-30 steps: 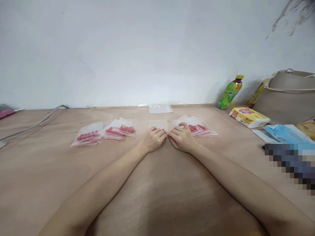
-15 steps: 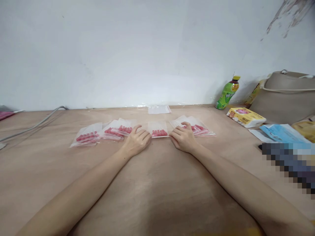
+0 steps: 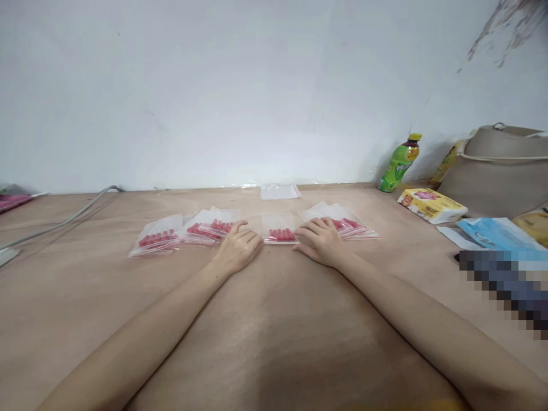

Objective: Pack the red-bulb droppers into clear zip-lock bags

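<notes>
A small clear zip bag lies flat between my hands, with several short red pieces lined up along its near edge. My left hand rests on the table just left of this bag, fingers loosely bent and the index finger raised, holding nothing. On the other side my right hand lies with thumb and fingers apart, its fingertips by the bag's right edge; it grips nothing. Overlapping filled bags spread out to the left, and another fanned group sits partly behind my right hand.
A stack of flat white bags lies by the wall. To the right are a green drink bottle, a yellow tissue pack, a blue packet and a grey-beige bag. A grey cable runs along the left.
My right hand's thumb has spread away from its fingers, and the raised index finger has come down. My left hand stays nearly still. The whole view has shifted slightly.
</notes>
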`<state>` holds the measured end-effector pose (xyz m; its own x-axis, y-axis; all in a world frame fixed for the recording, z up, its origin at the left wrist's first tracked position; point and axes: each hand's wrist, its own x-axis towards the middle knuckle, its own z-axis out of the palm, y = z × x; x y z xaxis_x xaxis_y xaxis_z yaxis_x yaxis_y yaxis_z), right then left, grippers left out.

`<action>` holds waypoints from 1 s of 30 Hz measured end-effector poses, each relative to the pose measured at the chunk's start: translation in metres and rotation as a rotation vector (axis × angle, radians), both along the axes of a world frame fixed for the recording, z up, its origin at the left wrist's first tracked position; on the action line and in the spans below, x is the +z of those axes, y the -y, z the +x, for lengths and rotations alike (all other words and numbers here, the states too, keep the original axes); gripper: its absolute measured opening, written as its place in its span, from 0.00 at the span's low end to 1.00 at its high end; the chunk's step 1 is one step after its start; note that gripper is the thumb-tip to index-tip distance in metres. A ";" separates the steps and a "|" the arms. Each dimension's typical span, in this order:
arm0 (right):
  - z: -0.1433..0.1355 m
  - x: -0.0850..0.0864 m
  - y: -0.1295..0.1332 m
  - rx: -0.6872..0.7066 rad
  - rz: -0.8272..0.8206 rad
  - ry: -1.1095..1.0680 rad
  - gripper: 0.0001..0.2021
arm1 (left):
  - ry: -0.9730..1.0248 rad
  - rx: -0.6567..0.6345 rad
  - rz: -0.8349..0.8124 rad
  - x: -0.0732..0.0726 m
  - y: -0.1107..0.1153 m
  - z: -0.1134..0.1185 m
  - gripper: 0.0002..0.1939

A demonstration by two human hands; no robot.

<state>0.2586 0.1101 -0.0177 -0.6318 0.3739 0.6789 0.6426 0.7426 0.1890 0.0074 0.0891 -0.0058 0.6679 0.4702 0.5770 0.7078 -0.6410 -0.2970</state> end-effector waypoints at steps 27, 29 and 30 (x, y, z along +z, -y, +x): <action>0.074 0.012 0.019 -0.390 0.062 -0.169 0.12 | 0.007 0.367 -0.354 0.002 0.009 0.017 0.27; 0.047 0.020 0.024 -0.245 0.035 -0.167 0.08 | 0.085 0.278 -0.399 -0.003 0.010 0.020 0.26; 0.034 0.022 0.025 -0.179 0.005 -0.137 0.07 | 0.117 0.239 -0.424 -0.004 0.010 0.019 0.25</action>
